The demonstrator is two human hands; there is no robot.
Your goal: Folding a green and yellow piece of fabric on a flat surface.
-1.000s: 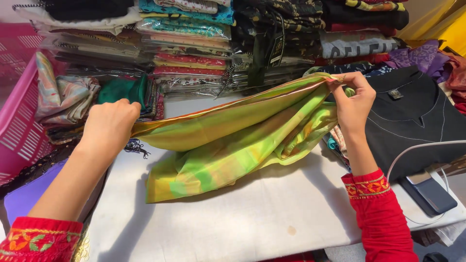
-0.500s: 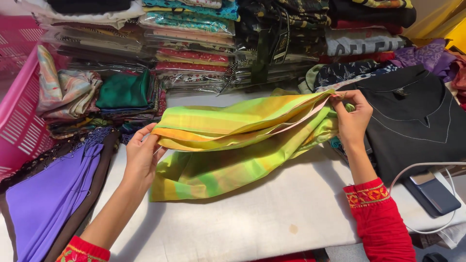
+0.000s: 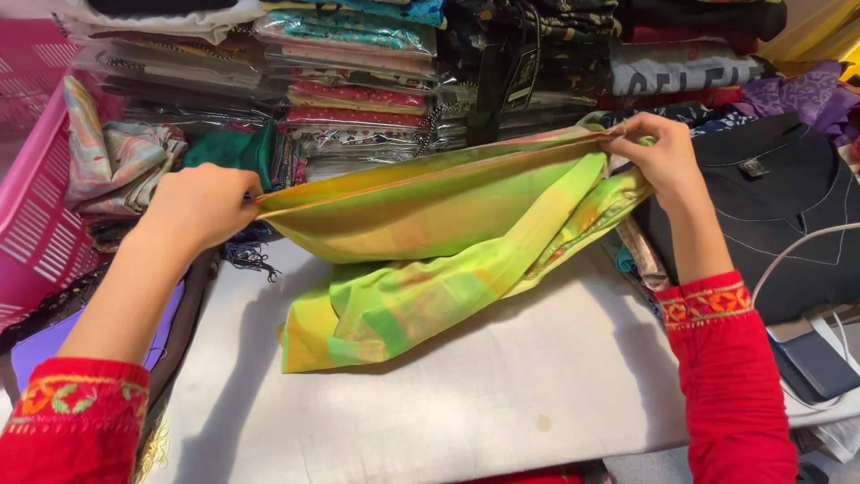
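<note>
Fingers of the left hand (image 3: 199, 204) curl shut around one end of a folded green-and-yellow cloth (image 3: 430, 242), while the right hand (image 3: 658, 157) pinches the opposite end between thumb and fingertips. Held taut between them, the cloth hangs above the white padded surface (image 3: 448, 403), its lower fold drooping onto it near the middle. To fold it well, both ends should stay level and the top edges aligned. The fabric is sheer and glossy, checked in lime, yellow and orange, with a thin orange border. Beyond it, along the far edge, stand stacks of folded packaged fabrics (image 3: 358, 81). A black garment (image 3: 779, 206) lies at the right edge.
</note>
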